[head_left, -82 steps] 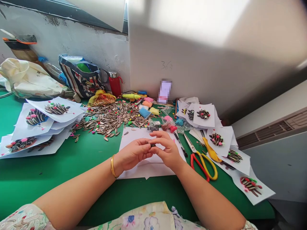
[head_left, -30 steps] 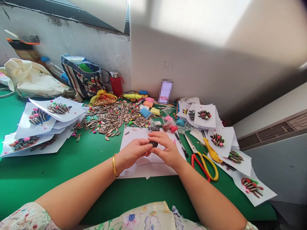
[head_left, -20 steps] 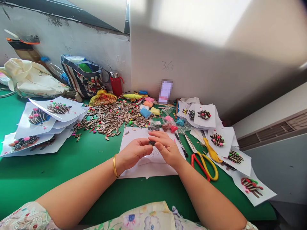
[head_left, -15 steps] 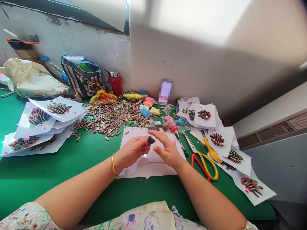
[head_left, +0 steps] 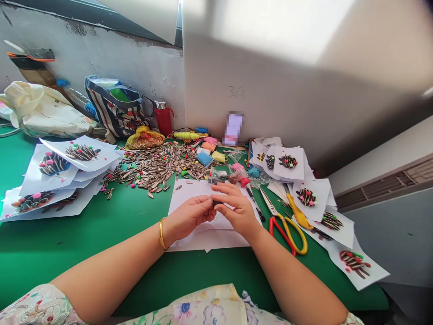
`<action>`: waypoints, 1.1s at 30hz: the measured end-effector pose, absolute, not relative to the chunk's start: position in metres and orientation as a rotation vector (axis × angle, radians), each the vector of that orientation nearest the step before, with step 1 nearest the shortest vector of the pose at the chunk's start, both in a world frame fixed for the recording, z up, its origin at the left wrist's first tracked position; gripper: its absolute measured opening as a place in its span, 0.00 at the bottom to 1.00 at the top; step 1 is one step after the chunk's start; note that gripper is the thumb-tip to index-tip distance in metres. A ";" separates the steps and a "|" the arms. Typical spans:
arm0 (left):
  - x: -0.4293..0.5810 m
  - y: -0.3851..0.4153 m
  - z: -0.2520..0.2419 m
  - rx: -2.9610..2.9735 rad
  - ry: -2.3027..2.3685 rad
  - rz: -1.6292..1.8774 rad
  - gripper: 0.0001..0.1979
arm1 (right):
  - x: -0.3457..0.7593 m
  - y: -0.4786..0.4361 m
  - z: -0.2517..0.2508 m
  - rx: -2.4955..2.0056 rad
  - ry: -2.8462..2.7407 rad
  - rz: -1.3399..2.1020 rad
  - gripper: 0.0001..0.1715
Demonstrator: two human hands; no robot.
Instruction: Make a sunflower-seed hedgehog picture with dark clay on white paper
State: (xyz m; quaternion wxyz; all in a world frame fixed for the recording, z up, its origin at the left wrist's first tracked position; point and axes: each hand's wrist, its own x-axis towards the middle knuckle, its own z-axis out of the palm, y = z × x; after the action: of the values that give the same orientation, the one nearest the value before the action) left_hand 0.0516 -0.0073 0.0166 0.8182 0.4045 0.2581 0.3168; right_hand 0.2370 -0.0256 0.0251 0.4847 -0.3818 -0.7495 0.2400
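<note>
One number can be read: a handwritten "363" (head_left: 236,92). It stands in thin, dark strokes on the pale wall panel (head_left: 287,99) behind the tabletop (head_left: 111,221); its last digit is smaller and fainter than the first. On the cream cloth bag (head_left: 37,113) there are a few dark characters, but they are too small to be read. The upright screen (head_left: 233,128) below the number is covered by pixel blocks, so it cannot be read.
</note>
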 end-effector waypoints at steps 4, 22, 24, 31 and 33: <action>0.049 -0.005 0.019 0.939 0.542 0.667 0.15 | 0.240 -0.026 0.025 -0.964 -1.802 0.842 0.34; 0.054 -0.009 0.022 0.941 0.683 0.637 0.22 | 0.237 -0.029 0.027 -0.962 -1.819 0.373 0.07; 0.053 -0.008 0.023 0.945 0.674 0.658 0.22 | 0.238 -0.028 0.026 -0.955 -1.850 0.382 0.15; 0.051 -0.005 0.015 1.035 0.692 0.703 0.17 | 0.235 -0.026 0.021 -0.913 -1.962 0.502 0.24; 0.051 -0.005 0.015 1.039 0.675 0.696 0.17 | 0.234 -0.026 0.021 -0.894 -1.956 0.493 0.20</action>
State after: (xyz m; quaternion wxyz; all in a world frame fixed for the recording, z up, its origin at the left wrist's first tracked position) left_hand 0.0512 -0.0054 0.0149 0.7579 0.4770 0.3098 0.3196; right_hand 0.2345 -0.0264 0.0206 0.4509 -0.3619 -0.7912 0.1993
